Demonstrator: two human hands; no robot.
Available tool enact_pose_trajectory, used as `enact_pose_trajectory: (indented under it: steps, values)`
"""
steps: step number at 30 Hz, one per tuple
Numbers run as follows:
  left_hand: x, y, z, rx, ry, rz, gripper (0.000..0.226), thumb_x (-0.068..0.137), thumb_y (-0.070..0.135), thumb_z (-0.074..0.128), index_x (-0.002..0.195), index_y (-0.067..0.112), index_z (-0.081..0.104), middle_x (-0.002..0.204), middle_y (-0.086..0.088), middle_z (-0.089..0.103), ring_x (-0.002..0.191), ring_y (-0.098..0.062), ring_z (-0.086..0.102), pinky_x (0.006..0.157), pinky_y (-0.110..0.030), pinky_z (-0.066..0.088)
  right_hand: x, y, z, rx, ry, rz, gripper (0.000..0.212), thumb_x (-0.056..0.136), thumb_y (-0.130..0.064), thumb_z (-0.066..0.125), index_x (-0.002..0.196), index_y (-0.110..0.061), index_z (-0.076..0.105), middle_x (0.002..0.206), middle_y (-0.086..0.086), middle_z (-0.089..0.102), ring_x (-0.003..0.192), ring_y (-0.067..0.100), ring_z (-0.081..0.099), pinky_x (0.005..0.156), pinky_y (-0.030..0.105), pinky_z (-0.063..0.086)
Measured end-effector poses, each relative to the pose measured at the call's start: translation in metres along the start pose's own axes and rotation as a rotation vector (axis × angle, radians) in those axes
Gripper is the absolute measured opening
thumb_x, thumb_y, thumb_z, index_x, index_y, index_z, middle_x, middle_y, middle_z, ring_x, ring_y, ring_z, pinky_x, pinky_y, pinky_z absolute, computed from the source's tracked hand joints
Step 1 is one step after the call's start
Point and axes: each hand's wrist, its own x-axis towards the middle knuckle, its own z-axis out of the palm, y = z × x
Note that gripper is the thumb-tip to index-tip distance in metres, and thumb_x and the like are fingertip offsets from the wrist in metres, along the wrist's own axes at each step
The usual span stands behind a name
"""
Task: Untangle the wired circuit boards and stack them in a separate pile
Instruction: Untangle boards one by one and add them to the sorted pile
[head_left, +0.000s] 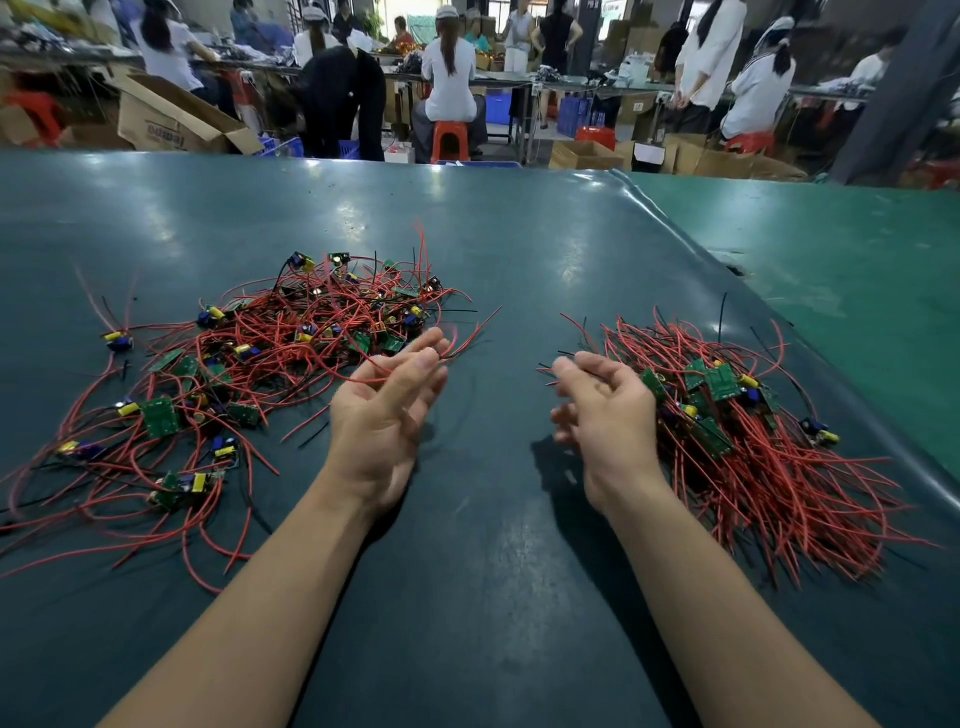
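Observation:
A tangled heap of small green circuit boards (161, 415) with yellow and blue parts and long red wires (291, 332) spreads over the left of the dark green table mat (483, 545). On the right lies a neater pile of boards (722, 382) whose red wires (779, 483) fan toward me. My left hand (384, 415) hovers at the right edge of the tangle, palm turned inward and fingers relaxed, and a red wire crosses its fingertips. My right hand (605, 410) has loosely curled fingers beside the neat pile's left edge. A thin black wire lies across its index finger.
A lighter green mat (831, 260) covers the table's right side, overlapped by the dark mat's raised edge. Beyond the far edge are people seated and standing at benches, cardboard boxes (171, 119) and red stools (451, 140).

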Motion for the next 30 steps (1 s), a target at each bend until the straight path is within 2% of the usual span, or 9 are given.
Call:
enact_pose_trajectory:
  steps: [2,4,6,10,13,15,18,23,30]
  values:
    - [0.001,0.006,-0.002,-0.079,-0.015,-0.033,0.011,0.074,0.012,0.065,0.077,0.014,0.055,0.091,-0.010,0.075,0.087,-0.020,0.073,0.084,-0.029,0.058,-0.001,0.004,0.000,-0.185,0.006,-0.078,0.022,0.089,-0.018,0.070,0.106,-0.017,0.056,0.071,-0.004,0.055,0.052,0.009,0.053,0.048,0.023,0.042]
    - [-0.001,0.008,-0.003,-0.035,-0.010,-0.075,0.023,0.072,0.027,0.068,0.085,0.012,0.055,0.075,-0.003,0.072,0.066,-0.012,0.070,0.066,-0.024,0.058,0.001,0.001,0.000,-0.229,0.081,-0.161,0.013,0.091,-0.019,0.068,0.101,-0.017,0.060,0.074,-0.003,0.056,0.063,0.015,0.053,0.059,0.030,0.043]
    - [-0.003,0.007,0.001,0.080,-0.005,-0.070,0.039,0.063,0.042,0.071,0.083,0.012,0.056,0.062,0.001,0.064,0.048,-0.006,0.059,0.051,-0.019,0.050,0.001,-0.003,-0.003,-0.171,0.089,-0.145,0.003,0.093,-0.018,0.066,0.090,-0.018,0.065,0.071,-0.003,0.057,0.062,0.014,0.051,0.057,0.030,0.042]
    - [-0.007,-0.004,0.008,0.248,-0.041,-0.018,0.039,0.065,0.041,0.069,0.079,0.005,0.063,0.052,-0.004,0.058,0.034,-0.005,0.042,0.039,-0.015,0.033,-0.017,-0.005,0.005,-0.047,-0.338,0.036,0.024,0.090,-0.029,0.065,0.078,-0.011,0.076,0.057,-0.002,0.054,0.045,0.007,0.043,0.038,0.016,0.030]
    - [-0.007,-0.009,0.007,0.390,-0.010,0.027,0.030,0.071,0.036,0.070,0.079,0.007,0.068,0.053,-0.005,0.060,0.031,-0.008,0.037,0.036,-0.016,0.032,-0.023,-0.007,0.009,0.015,-0.529,0.164,0.028,0.088,-0.033,0.062,0.086,-0.008,0.076,0.062,0.000,0.056,0.048,0.008,0.044,0.038,0.017,0.032]
    - [-0.006,-0.009,0.005,0.415,0.002,0.033,0.031,0.069,0.038,0.073,0.076,0.009,0.069,0.053,-0.006,0.060,0.030,-0.010,0.037,0.036,-0.016,0.031,-0.022,-0.008,0.009,0.051,-0.549,0.193,0.021,0.089,-0.022,0.063,0.095,-0.006,0.074,0.066,0.001,0.057,0.050,0.008,0.046,0.039,0.016,0.033]
    - [-0.007,-0.011,0.004,0.451,-0.014,0.004,0.028,0.064,0.042,0.076,0.062,0.015,0.069,0.051,-0.004,0.056,0.033,-0.009,0.041,0.036,-0.016,0.030,-0.020,-0.006,0.009,0.144,-0.499,0.240,0.023,0.079,-0.028,0.069,0.090,-0.009,0.076,0.066,-0.001,0.059,0.051,0.007,0.047,0.040,0.015,0.034]
    - [-0.017,-0.014,0.005,0.485,-0.306,-0.168,0.025,0.068,0.039,0.075,0.065,0.015,0.071,0.046,0.007,0.046,0.035,-0.006,0.040,0.036,-0.013,0.030,-0.014,-0.003,0.010,0.282,-0.394,0.321,0.022,0.071,-0.030,0.072,0.073,-0.008,0.073,0.056,-0.002,0.054,0.041,0.004,0.044,0.035,0.013,0.031]
    - [-0.011,-0.017,0.005,0.555,-0.192,0.004,0.032,0.073,0.027,0.074,0.077,-0.003,0.069,0.053,0.002,0.053,0.045,-0.007,0.043,0.046,-0.015,0.036,-0.019,-0.001,0.011,0.007,-0.385,0.212,0.035,0.087,-0.037,0.067,0.064,-0.012,0.076,0.053,0.000,0.055,0.039,0.007,0.041,0.034,0.015,0.028]
